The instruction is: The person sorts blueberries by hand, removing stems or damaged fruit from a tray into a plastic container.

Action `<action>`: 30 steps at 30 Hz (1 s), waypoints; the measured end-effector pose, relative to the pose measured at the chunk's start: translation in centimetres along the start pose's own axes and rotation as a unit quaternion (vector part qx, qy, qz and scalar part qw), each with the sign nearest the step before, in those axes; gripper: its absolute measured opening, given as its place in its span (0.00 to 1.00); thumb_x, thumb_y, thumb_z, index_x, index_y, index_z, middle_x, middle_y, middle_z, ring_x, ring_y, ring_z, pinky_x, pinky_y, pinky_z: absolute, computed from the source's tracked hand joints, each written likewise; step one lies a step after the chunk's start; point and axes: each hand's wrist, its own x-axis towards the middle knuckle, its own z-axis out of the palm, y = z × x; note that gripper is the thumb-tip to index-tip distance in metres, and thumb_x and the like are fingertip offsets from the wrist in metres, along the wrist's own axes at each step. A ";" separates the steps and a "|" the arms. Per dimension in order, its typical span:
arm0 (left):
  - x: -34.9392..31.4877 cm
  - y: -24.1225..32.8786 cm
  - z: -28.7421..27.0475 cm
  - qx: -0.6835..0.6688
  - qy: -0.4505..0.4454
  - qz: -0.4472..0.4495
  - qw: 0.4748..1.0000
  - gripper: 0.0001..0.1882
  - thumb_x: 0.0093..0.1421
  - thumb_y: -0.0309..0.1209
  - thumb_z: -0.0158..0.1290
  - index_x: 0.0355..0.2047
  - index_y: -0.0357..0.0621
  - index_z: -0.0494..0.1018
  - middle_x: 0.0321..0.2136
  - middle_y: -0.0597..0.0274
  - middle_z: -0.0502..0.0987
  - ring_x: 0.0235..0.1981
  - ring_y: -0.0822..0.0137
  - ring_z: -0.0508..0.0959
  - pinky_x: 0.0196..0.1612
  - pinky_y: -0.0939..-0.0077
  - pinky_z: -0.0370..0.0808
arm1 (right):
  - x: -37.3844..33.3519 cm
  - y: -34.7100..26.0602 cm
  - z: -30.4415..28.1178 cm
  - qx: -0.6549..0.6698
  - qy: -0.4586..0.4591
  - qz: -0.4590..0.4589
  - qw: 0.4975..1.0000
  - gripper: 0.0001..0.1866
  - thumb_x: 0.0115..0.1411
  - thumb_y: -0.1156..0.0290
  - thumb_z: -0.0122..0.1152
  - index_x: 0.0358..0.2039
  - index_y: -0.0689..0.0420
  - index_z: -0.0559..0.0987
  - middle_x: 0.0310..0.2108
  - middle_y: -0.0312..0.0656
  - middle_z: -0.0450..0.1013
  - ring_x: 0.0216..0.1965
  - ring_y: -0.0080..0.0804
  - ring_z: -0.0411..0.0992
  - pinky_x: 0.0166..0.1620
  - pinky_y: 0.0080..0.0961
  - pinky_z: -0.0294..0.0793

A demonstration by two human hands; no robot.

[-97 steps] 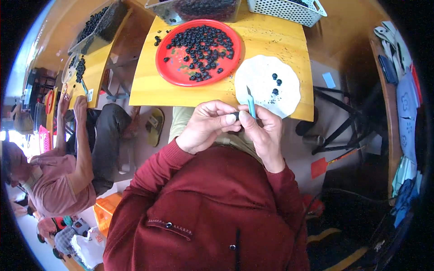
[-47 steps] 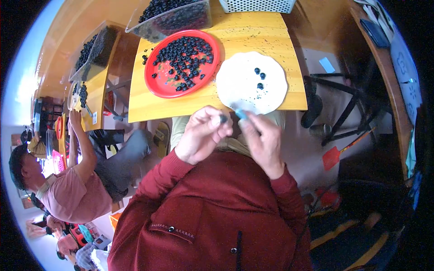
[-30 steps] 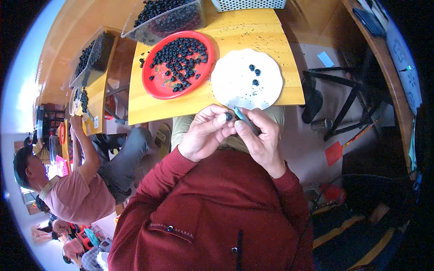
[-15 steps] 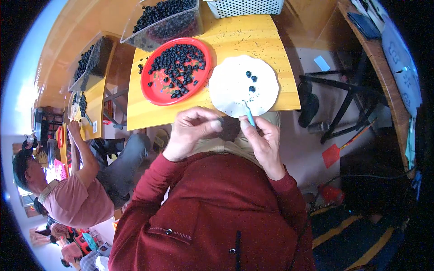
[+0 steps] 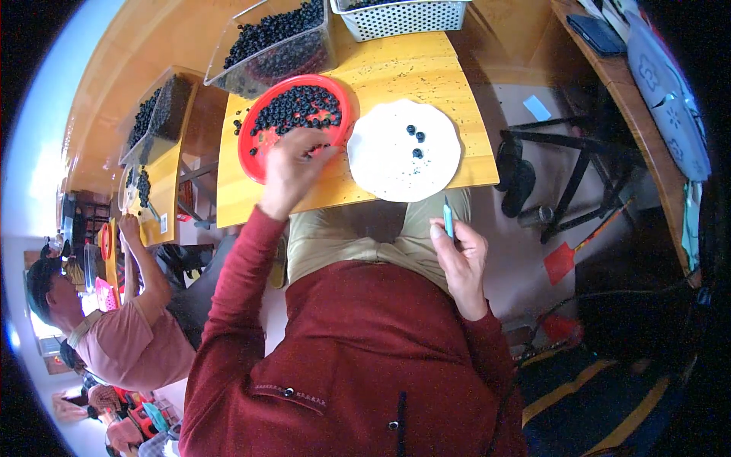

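Observation:
My left hand hangs over the near right part of a round red tray that holds many blueberries. Its fingers are curled in, slightly blurred; a dark spot shows between thumb and fingers, but I cannot make out whether a berry is gripped. Closed around a slim teal tool with a thin dark tip pointing up, my right hand is over my right thigh, just off the table edge. Beside the tray lies a white scalloped plate with three blueberries and scattered dark crumbs.
Behind the tray stands a clear bin heaped with blueberries, next to a white perforated basket. Dark bits dot the wooden table. At left another person sits by a second table with a berry bin.
My left hand has moved from before the white plate, up and left over the red tray. My right hand has drawn back toward me and slightly right, taking the tool off the plate.

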 end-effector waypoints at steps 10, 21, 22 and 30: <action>3.0 6.5 7.6 0.095 -0.172 0.186 0.963 0.10 0.54 0.29 0.55 0.37 0.42 0.77 0.37 0.55 0.78 0.40 0.54 0.78 0.42 0.61 0.77 | -1.7 0.0 -1.2 0.016 0.027 0.005 0.999 0.11 0.62 0.70 0.62 0.37 0.66 0.81 0.20 0.26 0.68 0.25 0.11 0.61 0.27 0.15 0.60; 3.8 5.1 9.0 0.097 -0.217 0.206 0.949 0.11 0.54 0.27 0.52 0.37 0.43 0.79 0.32 0.54 0.77 0.37 0.53 0.78 0.41 0.60 0.75 | -2.3 0.4 -2.0 -0.007 0.039 0.012 0.999 0.10 0.62 0.70 0.62 0.37 0.65 0.81 0.21 0.26 0.69 0.25 0.12 0.62 0.29 0.15 0.62; 3.6 5.3 8.7 0.057 -0.209 0.199 0.956 0.11 0.53 0.26 0.53 0.38 0.42 0.79 0.31 0.54 0.77 0.37 0.52 0.78 0.41 0.60 0.75 | -2.2 0.3 -2.0 -0.007 0.039 0.011 0.999 0.10 0.62 0.70 0.62 0.37 0.65 0.81 0.21 0.26 0.69 0.25 0.12 0.62 0.29 0.15 0.62; 1.6 6.7 5.8 -0.194 -0.211 -0.042 0.957 0.08 0.56 0.24 0.60 0.37 0.38 0.78 0.29 0.60 0.79 0.30 0.69 0.78 0.36 0.74 0.75 | -1.4 -0.1 -1.6 -0.011 0.027 -0.003 1.000 0.10 0.62 0.70 0.62 0.36 0.65 0.81 0.21 0.25 0.67 0.24 0.11 0.61 0.27 0.14 0.60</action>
